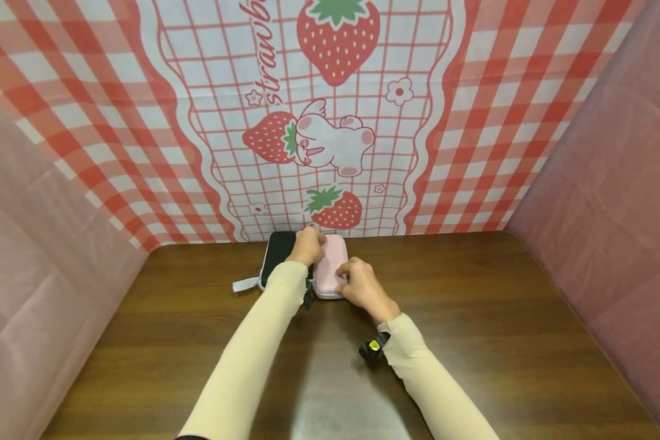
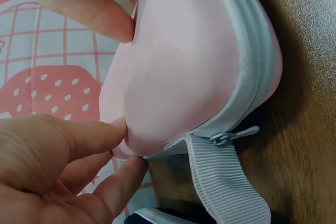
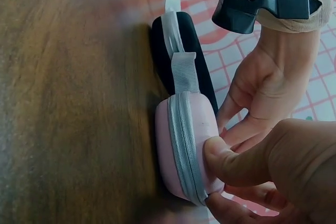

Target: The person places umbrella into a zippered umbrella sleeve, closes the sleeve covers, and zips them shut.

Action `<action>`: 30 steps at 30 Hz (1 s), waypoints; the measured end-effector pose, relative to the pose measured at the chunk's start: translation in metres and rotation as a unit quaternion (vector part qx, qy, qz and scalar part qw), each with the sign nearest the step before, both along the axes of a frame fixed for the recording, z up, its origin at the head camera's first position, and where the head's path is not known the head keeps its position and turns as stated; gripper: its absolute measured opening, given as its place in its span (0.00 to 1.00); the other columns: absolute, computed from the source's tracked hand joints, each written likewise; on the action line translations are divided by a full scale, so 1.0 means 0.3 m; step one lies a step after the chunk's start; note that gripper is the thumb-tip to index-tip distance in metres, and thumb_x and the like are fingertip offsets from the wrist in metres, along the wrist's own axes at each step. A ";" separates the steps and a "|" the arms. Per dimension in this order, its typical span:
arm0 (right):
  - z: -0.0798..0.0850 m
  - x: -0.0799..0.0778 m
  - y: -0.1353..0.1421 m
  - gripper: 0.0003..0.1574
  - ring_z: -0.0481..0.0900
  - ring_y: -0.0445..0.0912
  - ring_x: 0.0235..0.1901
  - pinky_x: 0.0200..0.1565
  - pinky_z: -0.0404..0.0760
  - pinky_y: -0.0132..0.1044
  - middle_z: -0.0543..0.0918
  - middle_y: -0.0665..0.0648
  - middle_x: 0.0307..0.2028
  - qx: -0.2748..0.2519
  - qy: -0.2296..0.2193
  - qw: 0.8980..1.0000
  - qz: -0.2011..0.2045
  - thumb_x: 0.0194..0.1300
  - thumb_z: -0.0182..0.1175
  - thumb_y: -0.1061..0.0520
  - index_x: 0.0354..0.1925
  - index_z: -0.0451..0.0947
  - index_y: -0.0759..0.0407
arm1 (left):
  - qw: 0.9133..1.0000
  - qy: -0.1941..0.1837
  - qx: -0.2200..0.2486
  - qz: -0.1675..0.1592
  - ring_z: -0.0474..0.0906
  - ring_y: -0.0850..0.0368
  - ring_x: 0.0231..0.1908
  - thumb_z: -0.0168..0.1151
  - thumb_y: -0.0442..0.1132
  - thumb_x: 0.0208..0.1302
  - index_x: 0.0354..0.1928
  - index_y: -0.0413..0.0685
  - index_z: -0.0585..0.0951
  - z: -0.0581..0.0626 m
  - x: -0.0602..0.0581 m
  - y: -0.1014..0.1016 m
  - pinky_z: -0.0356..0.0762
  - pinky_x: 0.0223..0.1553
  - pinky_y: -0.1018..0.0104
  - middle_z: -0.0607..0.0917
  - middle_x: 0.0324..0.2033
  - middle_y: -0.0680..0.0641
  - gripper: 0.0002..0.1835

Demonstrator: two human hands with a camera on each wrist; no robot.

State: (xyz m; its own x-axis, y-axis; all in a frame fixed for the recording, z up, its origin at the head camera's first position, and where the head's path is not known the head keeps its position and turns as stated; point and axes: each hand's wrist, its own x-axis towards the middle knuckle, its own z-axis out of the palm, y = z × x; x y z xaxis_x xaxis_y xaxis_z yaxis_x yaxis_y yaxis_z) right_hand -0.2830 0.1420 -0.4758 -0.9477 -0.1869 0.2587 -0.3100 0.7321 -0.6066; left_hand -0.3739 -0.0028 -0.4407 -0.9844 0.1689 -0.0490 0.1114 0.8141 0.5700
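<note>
A pink zippered case [image 1: 331, 269] lies flat on the table, its long side against a black zippered case [image 1: 277, 253]. My left hand [image 1: 308, 245] reaches over the black case and pinches the pink case near its far left edge. On the opposite side, my right hand [image 1: 363, 284] grips the near right part of the pink case; in the right wrist view its thumb [image 3: 223, 156] presses on the lid. A grey zipper runs round the pink case, with a ribbed grey loop [image 2: 218, 177] at one end. The left forearm hides part of the black case.
The brown wooden table [image 1: 473, 342] stretches to both sides and toward me. Behind the cases rises a red-and-white checked strawberry cloth [image 1: 407, 134]. Pink cloth walls [image 1: 610, 183] stand at left and right. A white strap [image 1: 245, 284] sticks out from the black case.
</note>
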 end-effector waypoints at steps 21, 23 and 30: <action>-0.013 -0.015 -0.017 0.15 0.80 0.54 0.37 0.43 0.81 0.47 0.84 0.63 0.39 0.001 0.016 1.000 0.009 0.50 0.77 0.66 0.39 0.88 0.68 | 0.999 0.036 0.039 -0.009 0.80 0.48 0.31 0.62 0.33 0.72 0.39 0.31 0.85 -0.045 0.014 -0.009 0.75 0.29 0.63 0.86 0.34 0.35 0.09; -0.017 -0.017 -0.015 0.15 0.81 0.54 0.38 0.44 0.82 0.48 0.85 0.64 0.40 0.018 0.025 0.999 0.023 0.52 0.77 0.65 0.40 0.88 0.69 | 0.998 0.028 0.040 -0.029 0.79 0.48 0.31 0.59 0.37 0.75 0.40 0.32 0.84 -0.052 0.022 -0.006 0.74 0.30 0.63 0.85 0.35 0.36 0.13; -0.025 0.000 0.048 0.21 0.82 0.57 0.45 0.49 0.83 0.51 0.84 0.67 0.47 0.062 0.036 0.993 0.090 0.63 0.73 0.59 0.49 0.84 0.71 | 0.992 0.040 0.102 -0.065 0.73 0.38 0.68 0.61 0.45 0.73 0.70 0.38 0.74 -0.063 0.082 -0.030 0.74 0.66 0.46 0.78 0.66 0.37 0.28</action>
